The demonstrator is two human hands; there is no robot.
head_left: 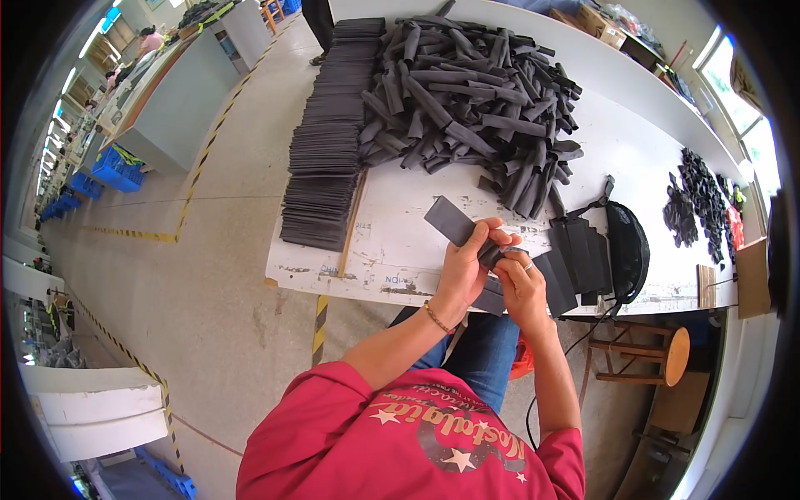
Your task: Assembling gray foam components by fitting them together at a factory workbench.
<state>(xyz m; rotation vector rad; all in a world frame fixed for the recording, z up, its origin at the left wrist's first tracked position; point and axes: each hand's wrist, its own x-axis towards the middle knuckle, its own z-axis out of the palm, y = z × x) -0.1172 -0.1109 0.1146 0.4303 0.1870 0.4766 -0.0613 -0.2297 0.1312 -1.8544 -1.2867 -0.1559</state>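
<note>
In my left hand (467, 265) is a flat dark grey fabric strip (451, 221), gripped between thumb and fingers, its square end sticking out up and to the left. Close beside it, my right hand (525, 287) has its fingers closed on the strip's other end, which looks folded or rolled there. Both hands are just above the front edge of the white table (400, 221). More flat dark pieces (557, 283) lie at that edge, partly hidden by my right hand. The finer detail between my fingertips is hidden.
A long row of stacked dark strips (329, 125) stands at the table's left. Behind my hands is a large heap of rolled dark pieces (467, 92). A black pouch (629, 250) with a strap lies to the right, near a wooden stool (677, 357). A cable hangs below the edge.
</note>
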